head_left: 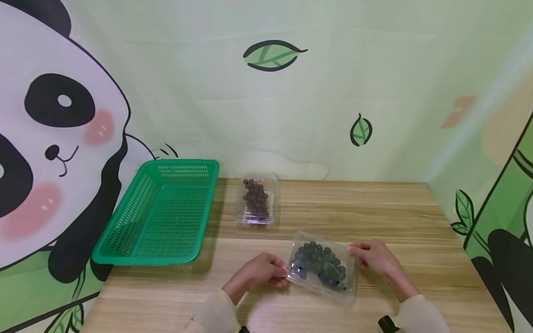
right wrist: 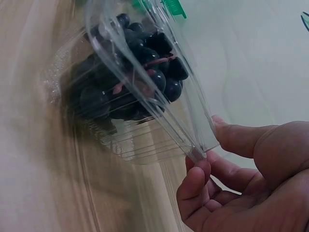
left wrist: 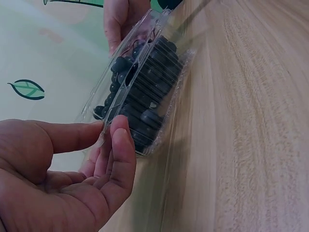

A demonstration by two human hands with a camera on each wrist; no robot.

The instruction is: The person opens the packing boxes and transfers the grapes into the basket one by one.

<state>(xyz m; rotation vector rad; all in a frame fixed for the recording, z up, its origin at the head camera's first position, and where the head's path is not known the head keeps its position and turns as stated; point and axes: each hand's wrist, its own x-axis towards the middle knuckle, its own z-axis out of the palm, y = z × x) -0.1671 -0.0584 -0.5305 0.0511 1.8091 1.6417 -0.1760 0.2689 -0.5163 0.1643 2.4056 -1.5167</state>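
A clear plastic clamshell box [head_left: 349,273] with a bunch of dark grapes [head_left: 320,262] inside lies at the front middle of the wooden table, turned at a slant. My left hand [head_left: 265,269] pinches the box's rim at its left corner between thumb and fingers; the left wrist view shows this hand [left wrist: 82,174] up close. At the opposite end, my right hand [head_left: 374,259] holds the rim by a corner, thumb above and fingers below, as the right wrist view of the hand [right wrist: 241,179] shows. The lid lies over the grapes. Whether the base touches the table I cannot tell.
A green plastic basket [head_left: 164,222] with slotted sides stands at the left of the table [head_left: 374,208]. Near the back edge sits another clear box [head_left: 271,203] holding reddish-dark grapes [head_left: 255,199]. Behind the table hangs a printed panda-and-leaf backdrop [head_left: 308,101].
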